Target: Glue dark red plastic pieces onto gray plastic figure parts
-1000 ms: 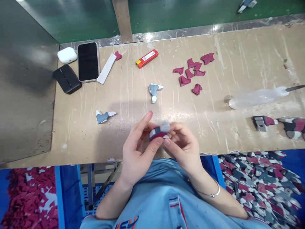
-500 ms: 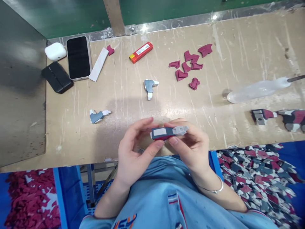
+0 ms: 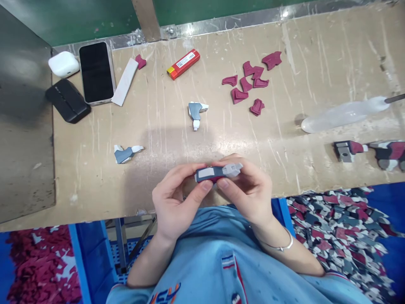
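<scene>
Between both hands I hold a small plastic part (image 3: 217, 172), dark blue-grey with a white panel, a dark red underside and a light grey tip pointing right. My left hand (image 3: 179, 196) pinches its left end between thumb and fingers. My right hand (image 3: 248, 188) grips it near the grey tip, with the thumb at the lower edge. Some fingertips are hidden behind the part. Beyond my hands lie two similar blue-grey and white parts, one upright piece (image 3: 195, 114) and one at the left (image 3: 127, 153). Several loose dark red pieces (image 3: 246, 84) lie farther back.
A phone (image 3: 96, 72), white case (image 3: 63, 64), black box (image 3: 68, 101), pale strip (image 3: 125, 82) and red lighter (image 3: 183, 64) lie along the back. At right are a translucent bottle (image 3: 341, 116) and assembled pieces (image 3: 348, 151). Blue bins (image 3: 91, 257) below the table edge hold many parts.
Both hands have closed in a little on the part, the left fingers now pressing against its back edge. The view has shifted slightly, and the table things sit a little differently in it.
</scene>
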The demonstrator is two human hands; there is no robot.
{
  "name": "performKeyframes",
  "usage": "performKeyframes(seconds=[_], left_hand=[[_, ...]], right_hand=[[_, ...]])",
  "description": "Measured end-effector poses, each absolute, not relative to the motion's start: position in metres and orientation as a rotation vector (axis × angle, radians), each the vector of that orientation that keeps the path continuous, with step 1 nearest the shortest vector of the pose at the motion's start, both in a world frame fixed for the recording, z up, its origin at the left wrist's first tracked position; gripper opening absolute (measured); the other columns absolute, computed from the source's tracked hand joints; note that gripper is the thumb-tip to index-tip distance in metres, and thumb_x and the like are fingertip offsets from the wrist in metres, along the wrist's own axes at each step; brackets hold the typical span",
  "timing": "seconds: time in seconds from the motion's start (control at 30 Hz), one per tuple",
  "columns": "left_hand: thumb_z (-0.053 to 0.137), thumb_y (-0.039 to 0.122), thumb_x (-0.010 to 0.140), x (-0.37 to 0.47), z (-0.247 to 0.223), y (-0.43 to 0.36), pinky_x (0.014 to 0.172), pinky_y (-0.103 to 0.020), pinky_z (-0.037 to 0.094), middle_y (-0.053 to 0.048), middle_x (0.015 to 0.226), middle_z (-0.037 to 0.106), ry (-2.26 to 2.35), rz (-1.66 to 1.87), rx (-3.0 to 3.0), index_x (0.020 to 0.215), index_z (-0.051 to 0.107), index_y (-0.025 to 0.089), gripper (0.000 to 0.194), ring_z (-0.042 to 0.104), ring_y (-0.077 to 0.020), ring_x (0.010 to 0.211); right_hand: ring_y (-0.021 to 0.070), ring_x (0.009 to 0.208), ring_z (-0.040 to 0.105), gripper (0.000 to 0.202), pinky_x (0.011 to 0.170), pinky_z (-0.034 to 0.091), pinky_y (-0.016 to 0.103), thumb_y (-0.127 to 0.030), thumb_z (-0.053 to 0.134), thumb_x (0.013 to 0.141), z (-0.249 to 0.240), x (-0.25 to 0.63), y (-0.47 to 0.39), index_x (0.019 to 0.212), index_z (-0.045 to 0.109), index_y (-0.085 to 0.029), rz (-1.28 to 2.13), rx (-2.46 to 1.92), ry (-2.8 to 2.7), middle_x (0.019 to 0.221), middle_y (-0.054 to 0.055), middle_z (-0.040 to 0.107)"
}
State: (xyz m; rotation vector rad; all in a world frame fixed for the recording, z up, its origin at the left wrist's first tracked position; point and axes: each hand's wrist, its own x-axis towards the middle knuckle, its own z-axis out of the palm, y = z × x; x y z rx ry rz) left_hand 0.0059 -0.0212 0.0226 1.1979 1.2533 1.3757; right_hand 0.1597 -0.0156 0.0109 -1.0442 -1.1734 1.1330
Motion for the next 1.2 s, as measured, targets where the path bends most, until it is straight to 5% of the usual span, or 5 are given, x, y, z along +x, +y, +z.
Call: performKeyframes(seconds=[0.47,0.77,0.93,1.03,1.2], left_hand=[[0.098,0.027,0.081,0.006,0.022,-0.017,0.095,-0.03,0.071,-0.009,0.116,0.088,1.134,1.192,1.074,0.116,0.088,0.026,0.035,0.086,-0.025,0.108],[0.095,0.035,0.088,0.005,0.024,-0.017,0.087,-0.027,0.071,-0.005,0.101,0.088,1.175,1.23,1.088,0.102,0.089,0.025,0.018,0.086,-0.0213,0.096],[0.098,0.052,0.082,-0.007,0.016,-0.017,0.095,-0.036,0.071,-0.01,0.124,0.083,1.112,1.132,1.358,0.132,0.078,0.029,0.059,0.084,-0.0259,0.107],[0.103,0.037,0.077,-0.009,0.008,-0.018,0.104,-0.038,0.068,-0.01,0.132,0.077,1.109,1.287,1.873,0.143,0.069,0.031,0.074,0.078,-0.026,0.117],[0.089,0.014,0.089,-0.001,0.004,-0.015,0.109,-0.034,0.065,-0.005,0.113,0.079,1.08,1.423,2.135,0.125,0.069,0.023,0.042,0.077,-0.0189,0.106]], right_hand=[[0.0211,0.079,0.077,0.034,0.067,0.068,0.036,-0.063,0.082,0.094,0.001,0.152,-0.024,0.101,0.08,-0.03,1.169,-1.172,-0.952,0.088,0.003,0.075],[0.0186,0.074,0.077,0.028,0.065,0.067,0.031,-0.057,0.086,0.093,0.009,0.154,-0.022,0.1,0.08,-0.03,1.225,-1.122,-0.961,0.086,0.002,0.079],[0.0194,0.065,0.077,0.04,0.057,0.066,0.031,-0.063,0.091,0.084,0.011,0.155,-0.019,0.096,0.076,-0.028,1.384,-1.142,-0.806,0.078,0.001,0.079],[0.0163,0.055,0.071,0.048,0.05,0.061,0.027,-0.069,0.092,0.08,0.009,0.157,-0.017,0.088,0.072,-0.025,1.461,-1.123,-0.75,0.067,-0.002,0.073],[0.013,0.047,0.064,0.053,0.042,0.055,0.024,-0.071,0.09,0.081,0.008,0.158,-0.016,0.08,0.064,-0.026,1.462,-1.1,-0.774,0.065,-0.004,0.071]])
